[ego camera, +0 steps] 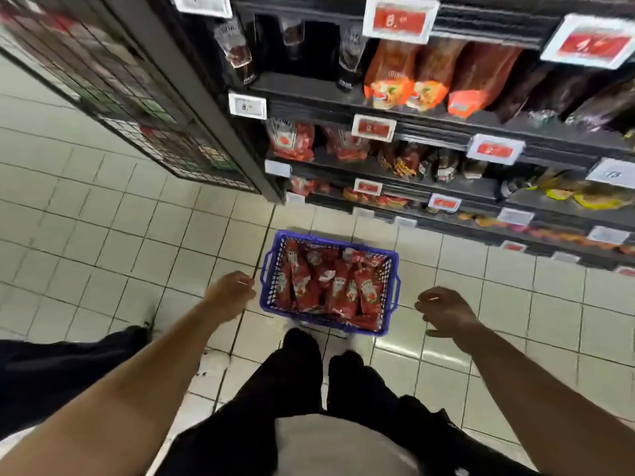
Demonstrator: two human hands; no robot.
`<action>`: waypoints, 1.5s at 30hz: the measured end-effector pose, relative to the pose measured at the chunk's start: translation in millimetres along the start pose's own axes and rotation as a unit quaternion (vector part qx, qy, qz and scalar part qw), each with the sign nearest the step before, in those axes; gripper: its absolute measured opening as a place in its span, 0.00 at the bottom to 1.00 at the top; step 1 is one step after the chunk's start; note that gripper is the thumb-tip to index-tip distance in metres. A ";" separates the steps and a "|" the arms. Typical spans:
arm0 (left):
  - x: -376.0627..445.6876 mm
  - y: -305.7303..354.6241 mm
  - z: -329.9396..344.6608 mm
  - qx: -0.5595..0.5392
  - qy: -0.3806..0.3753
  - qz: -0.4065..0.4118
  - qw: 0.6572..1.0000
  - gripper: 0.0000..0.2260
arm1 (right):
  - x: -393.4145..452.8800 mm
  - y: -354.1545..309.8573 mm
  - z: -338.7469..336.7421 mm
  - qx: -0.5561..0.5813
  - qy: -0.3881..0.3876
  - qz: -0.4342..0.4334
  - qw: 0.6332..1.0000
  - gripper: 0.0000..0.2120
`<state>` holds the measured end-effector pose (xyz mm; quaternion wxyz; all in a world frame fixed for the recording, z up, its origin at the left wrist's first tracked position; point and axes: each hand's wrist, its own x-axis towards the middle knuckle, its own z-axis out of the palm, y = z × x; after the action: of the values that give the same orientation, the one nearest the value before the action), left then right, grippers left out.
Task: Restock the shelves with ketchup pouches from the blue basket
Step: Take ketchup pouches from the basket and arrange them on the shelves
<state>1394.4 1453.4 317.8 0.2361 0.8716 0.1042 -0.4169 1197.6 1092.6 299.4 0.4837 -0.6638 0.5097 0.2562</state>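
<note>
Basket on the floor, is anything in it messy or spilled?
Nothing looks spilled. The blue basket sits flat on the tiles, and the ketchup pouches stay inside it, leaning in a loose jumble. Both hands hold nothing.

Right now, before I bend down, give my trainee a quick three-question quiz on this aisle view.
1. True or false: the blue basket stands on the tiled floor, in front of the person's feet.
2. What fills the basket: A) glass bottles, B) red ketchup pouches, C) nothing?
3. What does the left hand or the right hand hold?

Key:
1. True.
2. B.
3. Nothing; both hang loosely curled, either side of the basket.
</note>
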 end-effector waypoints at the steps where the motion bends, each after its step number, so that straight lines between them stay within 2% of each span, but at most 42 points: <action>1: 5.3 -12.9 11.0 0.012 -0.015 -0.024 1.000 0.08 | 4.7 9.5 10.4 0.003 -0.010 0.018 1.000 0.05; 4: 27.5 -44.9 44.0 0.038 -0.045 -0.064 0.996 0.08 | 22.6 32.3 43.9 -0.001 -0.038 0.052 0.998 0.06; 8: 79.5 -73.0 86.6 0.015 -0.066 -0.105 0.992 0.10 | 66.6 50.4 88.8 -0.029 -0.040 0.073 0.996 0.08; 12: 149.6 -83.2 134.9 0.009 -0.068 -0.109 0.992 0.09 | 139.2 66.2 133.1 -0.089 -0.052 0.057 0.993 0.10; 15: 211.2 -76.2 173.3 0.008 -0.074 -0.086 0.994 0.18 | 209.1 76.8 165.6 -0.143 -0.066 0.025 0.987 0.17; 16: 232.1 -73.2 184.7 0.007 -0.068 -0.086 0.994 0.20 | 232.3 79.1 175.2 -0.147 -0.057 0.015 0.987 0.19; 19: 292.3 -74.0 219.1 -0.023 -0.038 -0.076 0.996 0.15 | 297.4 89.1 199.8 -0.168 -0.005 0.002 0.986 0.24; 23: 351.3 -73.8 256.2 -0.104 -0.008 -0.103 0.989 0.25 | 359.1 105.0 230.0 -0.171 0.009 0.019 0.985 0.33; 25: 366.5 -70.9 265.6 -0.159 0.036 -0.131 0.978 0.27 | 375.5 114.1 242.2 -0.186 0.022 0.034 0.982 0.39; 27: 371.4 -69.5 271.4 -0.165 0.070 -0.140 0.974 0.33 | 381.7 121.5 249.8 -0.212 0.036 0.051 0.975 0.43; 29: 366.7 -69.3 276.1 -0.117 0.091 -0.127 0.981 0.35 | 381.8 124.8 250.3 -0.227 0.052 0.046 0.971 0.42; 31: 360.1 -70.5 279.2 -0.120 0.113 -0.125 0.978 0.35 | 377.8 126.4 247.9 -0.221 0.057 0.022 0.973 0.40; 37: 365.9 -61.8 271.4 -0.251 0.068 -0.168 0.951 0.38 | 366.9 119.3 247.5 -0.246 0.058 0.014 0.967 0.32; 41: 371.3 -62.2 266.3 -0.314 0.077 -0.191 0.927 0.30 | 358.9 126.6 248.1 -0.197 0.063 -0.015 0.978 0.28; 42: 372.4 -63.6 264.3 -0.326 0.065 -0.199 0.922 0.31 | 355.9 129.3 247.8 -0.185 0.059 -0.026 0.981 0.27; 45: 372.3 -68.5 261.7 -0.339 -0.019 -0.203 0.919 0.45 | 348.5 135.7 244.7 -0.161 0.057 -0.049 0.984 0.25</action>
<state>1426.0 1376.6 -134.9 0.4299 0.6914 0.4091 -0.4121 1231.2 1162.5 -140.7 0.3526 -0.7706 0.4554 0.2727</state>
